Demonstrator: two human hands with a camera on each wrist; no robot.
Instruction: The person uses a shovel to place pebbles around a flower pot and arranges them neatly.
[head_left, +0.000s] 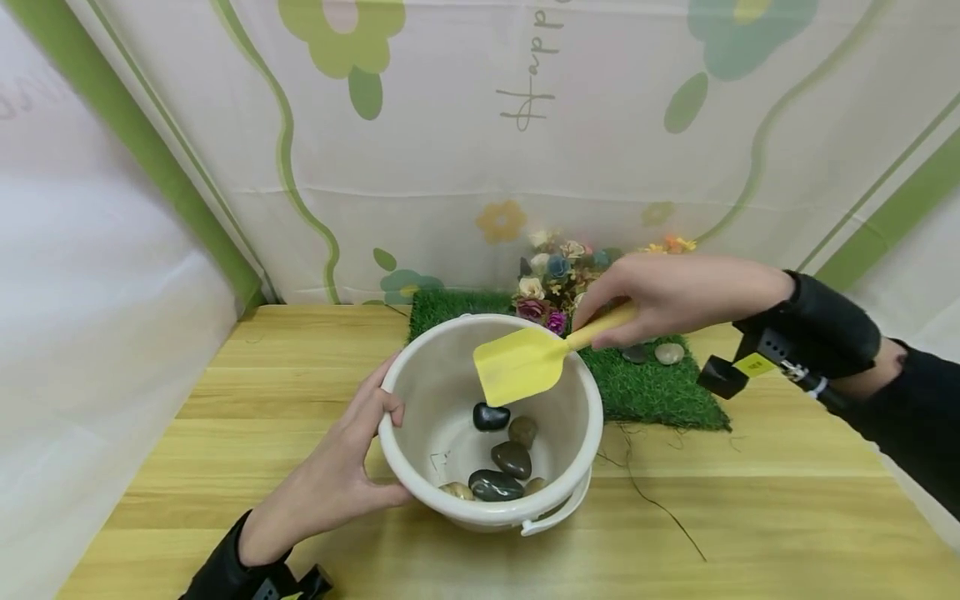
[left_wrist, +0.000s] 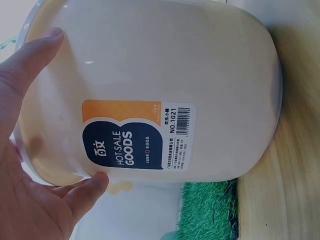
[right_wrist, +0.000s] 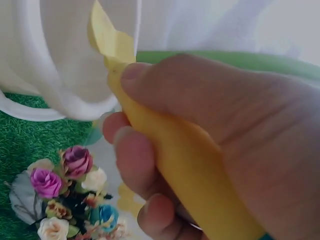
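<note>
A white bucket (head_left: 592,400) stands on the table, with several dark and brown stones (head_left: 512,459) lying on its bottom. My left hand (head_left: 341,462) holds the bucket's left side, a fingertip over the rim and the thumb against the outer wall. In the left wrist view that wall carries a printed label (left_wrist: 135,135). With my right hand (head_left: 660,292) I grip the yellow handle of a toy shovel (head_left: 521,367). Its blade is over the bucket's opening, above the stones, and no stone shows on it. The right wrist view has the fingers wrapped round the handle (right_wrist: 175,155).
Behind and right of the bucket lies a green artificial grass mat (head_left: 660,392). Artificial flowers (head_left: 551,279) stand on it, and a pale stone (head_left: 669,353) lies near its right part. A thin dark strand (head_left: 660,504) crosses the wooden table (head_left: 300,400). A patterned curtain (head_left: 465,150) hangs behind.
</note>
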